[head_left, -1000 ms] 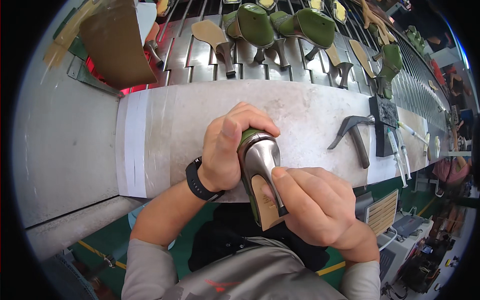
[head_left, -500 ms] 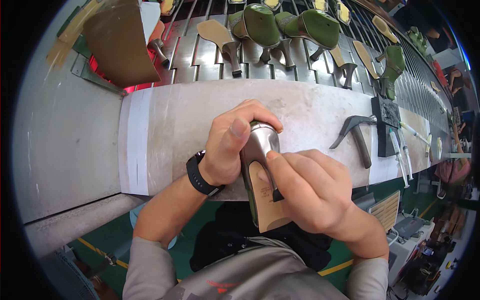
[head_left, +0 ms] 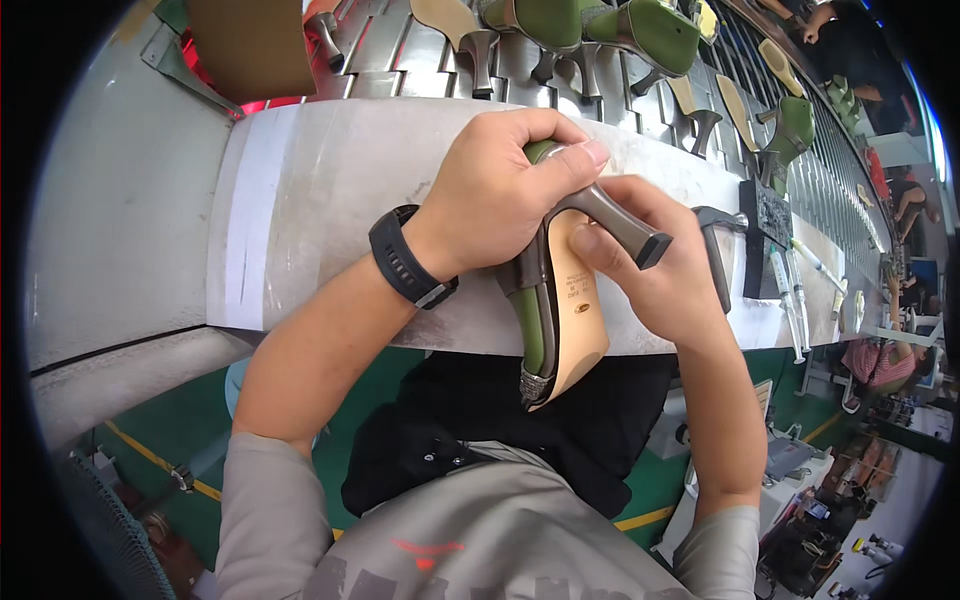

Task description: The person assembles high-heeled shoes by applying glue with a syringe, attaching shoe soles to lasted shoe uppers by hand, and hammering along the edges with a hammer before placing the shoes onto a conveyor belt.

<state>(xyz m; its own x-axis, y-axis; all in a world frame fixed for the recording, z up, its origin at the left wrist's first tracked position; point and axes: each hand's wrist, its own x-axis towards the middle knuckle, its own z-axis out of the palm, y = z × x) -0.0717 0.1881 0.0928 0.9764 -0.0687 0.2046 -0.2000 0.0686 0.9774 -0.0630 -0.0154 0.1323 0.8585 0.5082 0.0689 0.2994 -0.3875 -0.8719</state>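
1. Eyes on the writing first: there on the tan sole (head_left: 573, 335) sit short lines of dark print and a small oval mark (head_left: 583, 308), probably a maker's stamp, though too tiny here to be sure.
2. More print on the person's grey shirt (head_left: 480, 520): a red emblem on the chest, and big dark lettering below, cut by the lower edge.
3. Now the green high-heeled shoe (head_left: 533, 325) itself, held between the two hands, sole turned to the right, toe slanting down past the near edge of the bench (head_left: 350, 200).
4. Left hand (head_left: 490, 190), black band on its wrist, closed round the heel end, thumb lying across the top of the metallic heel (head_left: 615, 222).
5. Right hand (head_left: 660, 270) comes round from the other side, holding the shoe too: thumb by the sole under the heel, fingers curled behind it.
6. Just beyond the right hand, a hammer (head_left: 718, 265), partly covered; next to it a black block (head_left: 767, 240) and syringes (head_left: 785, 290).
7. Up top, more green shoes (head_left: 655, 38) on the slatted metal conveyor (head_left: 380, 85).
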